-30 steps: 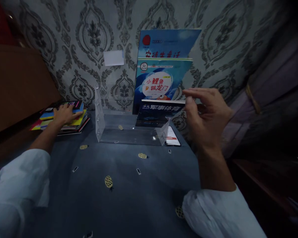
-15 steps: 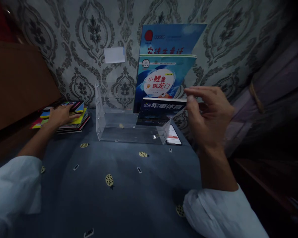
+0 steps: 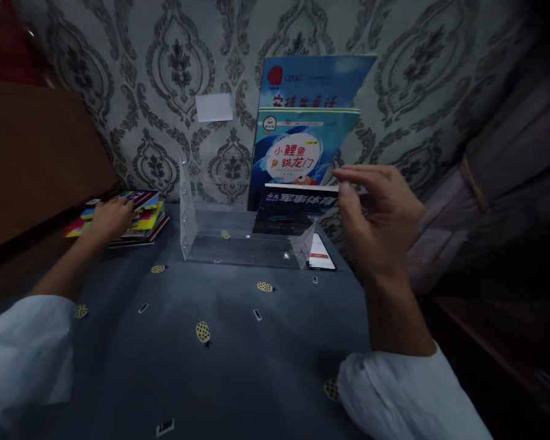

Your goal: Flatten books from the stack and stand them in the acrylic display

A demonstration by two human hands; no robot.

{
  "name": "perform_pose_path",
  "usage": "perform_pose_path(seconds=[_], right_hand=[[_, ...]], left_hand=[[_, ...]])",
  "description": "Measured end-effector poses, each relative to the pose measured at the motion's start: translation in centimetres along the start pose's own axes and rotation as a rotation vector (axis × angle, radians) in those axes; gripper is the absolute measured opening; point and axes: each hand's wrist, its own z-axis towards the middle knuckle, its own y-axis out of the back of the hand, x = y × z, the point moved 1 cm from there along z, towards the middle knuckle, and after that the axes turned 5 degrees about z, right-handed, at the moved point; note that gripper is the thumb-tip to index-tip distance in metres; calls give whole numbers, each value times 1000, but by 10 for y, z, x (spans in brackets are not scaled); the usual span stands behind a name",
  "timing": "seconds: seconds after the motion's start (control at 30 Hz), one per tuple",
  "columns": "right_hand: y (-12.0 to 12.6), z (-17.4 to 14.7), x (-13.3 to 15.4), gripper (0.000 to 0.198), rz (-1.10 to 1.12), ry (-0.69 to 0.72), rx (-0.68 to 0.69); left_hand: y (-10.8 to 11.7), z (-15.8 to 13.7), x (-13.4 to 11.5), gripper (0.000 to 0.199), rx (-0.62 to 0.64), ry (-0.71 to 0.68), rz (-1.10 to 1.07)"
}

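Observation:
A clear acrylic tiered stand stands on the dark tablecloth. On its right side books lean in tiers: a tall blue one at the back, a turquoise one before it, and a dark booklet lowest in front. My right hand hovers at the booklet's top right corner, thumb and index finger apart; whether it touches is unclear. At the left, my left hand lies over a stack of colourful books, fingers stretched across the top one. Its fingertips are partly blurred.
A phone with a lit screen lies behind the stand's right end. A brown box-like panel rises at the left. A white card is on the patterned wall, and a tied curtain hangs at the right.
My right hand has shifted slightly left along the booklet's corner, while the booklet stays in the stand. My left hand's fingers have drawn closer together on the stack. The view has shifted slightly.

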Motion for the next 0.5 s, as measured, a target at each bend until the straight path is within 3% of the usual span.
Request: perform_pose_path(seconds=[0.3,0.4,0.5], right_hand=[[-5,-3,7,19,34,-9,30],[-20,-11,17,20,93,1,124],[-40,-36,32,24,158,32,304]], left_hand=[[-2,-33,16,47,-12,164,-20],[-5,-22,13,46,-12,170,-143],[-11,-10,11,47,-12,152,-254]])
